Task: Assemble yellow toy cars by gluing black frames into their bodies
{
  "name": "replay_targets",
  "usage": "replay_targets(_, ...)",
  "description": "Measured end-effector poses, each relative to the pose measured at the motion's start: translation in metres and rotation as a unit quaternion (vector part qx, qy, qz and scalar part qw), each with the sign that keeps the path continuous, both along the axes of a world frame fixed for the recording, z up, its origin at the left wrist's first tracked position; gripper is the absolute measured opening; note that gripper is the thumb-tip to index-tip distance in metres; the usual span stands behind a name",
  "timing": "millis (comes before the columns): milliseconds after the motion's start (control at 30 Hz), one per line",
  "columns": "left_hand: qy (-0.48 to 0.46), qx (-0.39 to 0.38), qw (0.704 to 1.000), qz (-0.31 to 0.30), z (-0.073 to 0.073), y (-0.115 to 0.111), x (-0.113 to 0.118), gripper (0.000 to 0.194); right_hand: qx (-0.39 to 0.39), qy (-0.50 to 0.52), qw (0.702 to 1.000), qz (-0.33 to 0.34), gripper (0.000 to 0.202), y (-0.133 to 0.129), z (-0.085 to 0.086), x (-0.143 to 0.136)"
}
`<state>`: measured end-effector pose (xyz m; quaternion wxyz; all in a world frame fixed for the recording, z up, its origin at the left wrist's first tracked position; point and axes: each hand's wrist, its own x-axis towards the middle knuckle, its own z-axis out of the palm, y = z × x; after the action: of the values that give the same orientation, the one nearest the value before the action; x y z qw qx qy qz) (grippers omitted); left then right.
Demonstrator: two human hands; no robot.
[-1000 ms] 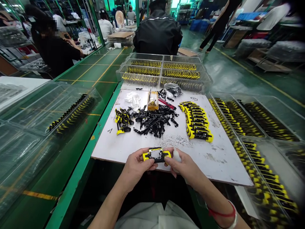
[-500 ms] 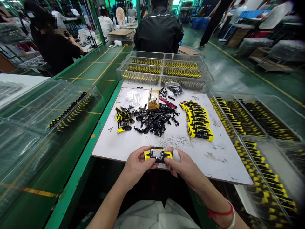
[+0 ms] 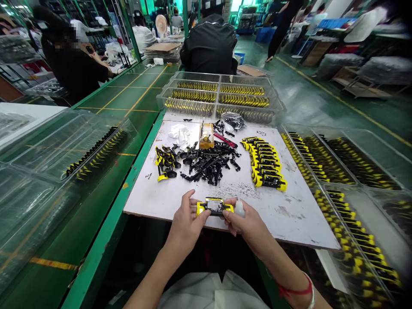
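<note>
Clear left tray (image 3: 51, 156): carrying a row of black-and-yellow pieces.
Small heap (image 3: 165, 161): lying on the white-topped bench (image 3: 154, 201), mixing yellow and black.
Left grip (image 3: 186, 225): grasping the left end of the yellow-and-black frame (image 3: 216, 212), index finger pointing up.
Loose black parts (image 3: 212, 163): spreading beyond the frame.
Frame's place: sitting between both hands, over the bench's near edge.
Right grip (image 3: 252, 225): grasping the frame's right end, also holding a whitish bottle (image 3: 239, 207).
Finished-looking row (image 3: 267, 163): lining the bench's right side.
Right trays (image 3: 357, 185): holding similar pieces.
</note>
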<state>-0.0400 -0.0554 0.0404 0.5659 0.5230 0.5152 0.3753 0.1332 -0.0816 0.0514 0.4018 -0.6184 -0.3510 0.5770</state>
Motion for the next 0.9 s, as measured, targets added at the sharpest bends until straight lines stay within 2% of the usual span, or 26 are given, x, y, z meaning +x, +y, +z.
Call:
replay_targets(33,0.077,0.093,0.993,0.012,0.0,-0.002,0.0,0.051,0.0,0.005,1.0,-0.011,0.035,0.0,0.001,-0.001)
replay_targets(67,0.155,0.187,0.97,0.014,0.001,-0.005,0.0,0.047,0.0,0.008,1.0,-0.02,0.035,0.0,0.002,-0.003)
replay_targets(100,0.22,0.271,0.937,0.009,0.001,-0.007,0.001,0.044,0.0,0.009,1.0,-0.025,0.035,0.001,0.002,-0.004)
replay_targets(167,0.294,0.384,0.875,-0.023,0.003,-0.011,0.002,0.04,0.001,0.009,1.0,-0.027,0.035,0.002,0.003,-0.006)
replay_targets(233,0.319,0.445,0.833,-0.076,0.003,-0.011,0.004,0.037,0.005,0.009,1.0,-0.024,0.036,0.002,0.002,-0.007)
replay_targets(333,0.323,0.477,0.808,-0.125,0.002,-0.008,0.006,0.033,0.014,0.022,1.0,-0.016,0.04,0.001,0.001,-0.007)
replay_targets(467,0.321,0.473,0.814,-0.11,-0.002,-0.006,0.006,0.033,0.056,0.068,0.996,0.019,0.042,-0.001,0.004,-0.001)
replay_targets(633,0.276,0.422,0.858,-0.096,-0.007,-0.011,0.007,0.041,0.087,0.035,0.99,0.102,0.039,0.0,0.009,0.009)
replay_targets(767,0.2,0.354,0.906,-0.119,-0.006,-0.013,0.008,0.042,0.1,-0.134,0.979,0.12,0.026,0.008,0.017,0.016)
replay_targets(900,0.106,0.258,0.955,-0.104,0.001,-0.013,0.008,0.035,0.151,-0.302,0.934,0.116,0.02,0.017,0.026,0.013)
